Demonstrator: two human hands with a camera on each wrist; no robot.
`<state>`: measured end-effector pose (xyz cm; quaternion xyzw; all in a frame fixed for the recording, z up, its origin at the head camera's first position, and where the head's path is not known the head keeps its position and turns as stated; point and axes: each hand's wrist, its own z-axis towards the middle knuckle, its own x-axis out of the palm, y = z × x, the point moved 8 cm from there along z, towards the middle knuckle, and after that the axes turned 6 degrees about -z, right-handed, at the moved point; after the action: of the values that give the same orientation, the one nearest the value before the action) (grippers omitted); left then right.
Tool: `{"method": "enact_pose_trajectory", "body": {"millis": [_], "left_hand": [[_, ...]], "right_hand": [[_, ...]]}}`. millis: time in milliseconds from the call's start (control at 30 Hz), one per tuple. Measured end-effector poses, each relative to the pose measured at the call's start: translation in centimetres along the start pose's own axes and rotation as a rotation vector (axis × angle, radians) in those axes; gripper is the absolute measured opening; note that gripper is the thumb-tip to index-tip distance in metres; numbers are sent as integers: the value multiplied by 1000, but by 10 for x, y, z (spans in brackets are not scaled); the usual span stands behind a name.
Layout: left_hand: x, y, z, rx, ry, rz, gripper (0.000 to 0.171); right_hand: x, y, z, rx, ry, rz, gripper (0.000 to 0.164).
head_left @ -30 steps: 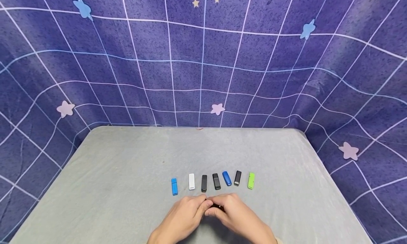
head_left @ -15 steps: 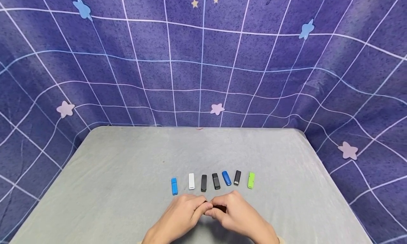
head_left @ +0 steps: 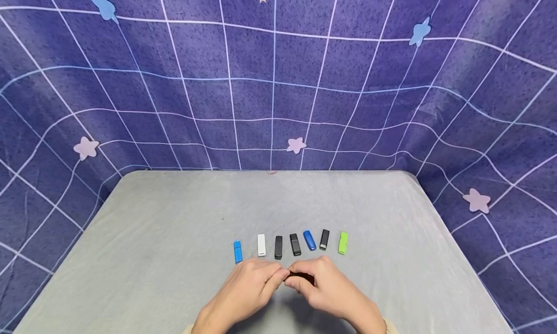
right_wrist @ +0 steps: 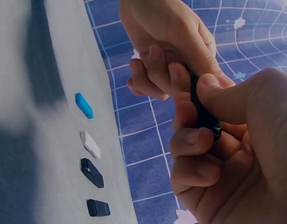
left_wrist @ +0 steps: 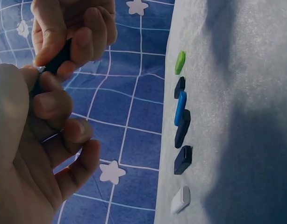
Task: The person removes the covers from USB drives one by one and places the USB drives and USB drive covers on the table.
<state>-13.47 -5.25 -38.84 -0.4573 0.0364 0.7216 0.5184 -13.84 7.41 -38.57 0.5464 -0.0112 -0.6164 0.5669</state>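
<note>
Both hands meet low in the head view, raised above the grey table, with a small black USB flash drive (right_wrist: pixel 205 114) between them. My right hand (head_left: pixel 329 286) grips its body, thumb on one side and curled fingers on the other. The left hand (head_left: pixel 249 289) pinches the opposite end between thumb and finger; its grip hides that end. Whether the cap is on or off cannot be told. In the left wrist view a dark strip of the drive (left_wrist: pixel 59 57) shows between the fingertips.
Beyond the hands lies a row of USB sticks: light blue (head_left: pixel 237 252), white (head_left: pixel 261 245), several black ones such as this drive (head_left: pixel 278 247), dark blue (head_left: pixel 309 240) and green (head_left: pixel 343 243). A purple grid-patterned curtain (head_left: pixel 252 97) surrounds the table (head_left: pixel 174 213).
Both hands keep hold of the black flash drive; more of it shows between the right thumb and fingers. The view has tilted slightly. The row on the table stays as it was.
</note>
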Motion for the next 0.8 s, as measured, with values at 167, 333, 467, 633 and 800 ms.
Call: {"method": "enact_pose_trajectory", "body": {"millis": [167, 333, 467, 633, 800], "left_hand": [[1, 1, 1, -20, 15, -24, 37], [1, 1, 0, 3, -6, -44, 39], [2, 2, -1, 20, -10, -47, 40], [2, 2, -3, 59, -16, -57, 40], [2, 3, -4, 88, -29, -54, 40]], "right_hand": [[-2, 0, 1, -20, 5, -9, 12], [-3, 0, 2, -24, 21, 2, 12], [-3, -1, 1, -26, 20, 14, 12], [-2, -2, 0, -23, 36, 17, 12], [-1, -4, 0, -16, 44, 30, 11]]}}
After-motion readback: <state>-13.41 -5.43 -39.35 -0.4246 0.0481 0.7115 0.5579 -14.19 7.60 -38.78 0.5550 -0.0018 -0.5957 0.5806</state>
